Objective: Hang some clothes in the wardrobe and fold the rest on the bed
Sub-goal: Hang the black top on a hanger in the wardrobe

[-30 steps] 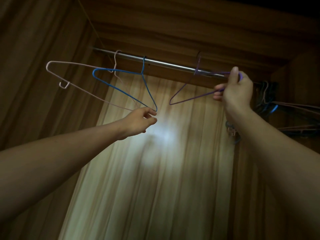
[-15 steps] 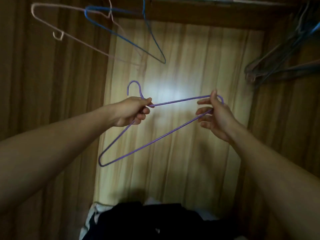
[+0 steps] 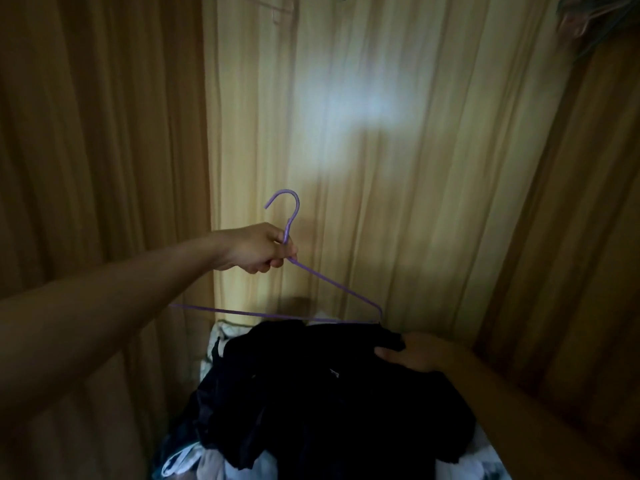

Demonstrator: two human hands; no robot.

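My left hand [image 3: 258,249] grips a purple wire hanger [image 3: 332,292] at the neck just under its hook, which points up. The hanger's bottom bar runs level just above a pile of clothes on the wardrobe floor. A black garment [image 3: 329,393] lies on top of that pile. My right hand [image 3: 415,351] grips the garment's upper right edge, close to the hanger's right corner. Lighter, white and patterned clothes [image 3: 214,462] show under the black one.
Wooden wardrobe walls stand close on the left [image 3: 104,150], back [image 3: 381,168] and right [image 3: 571,237]. A bunch of empty hangers [image 3: 585,15] hangs at the top right corner. The tip of another hanger shows at the top edge.
The purple hanger came off the rail and down to the clothes pile. My right hand let go of its corner and took hold of the black garment. The view tilted downward.
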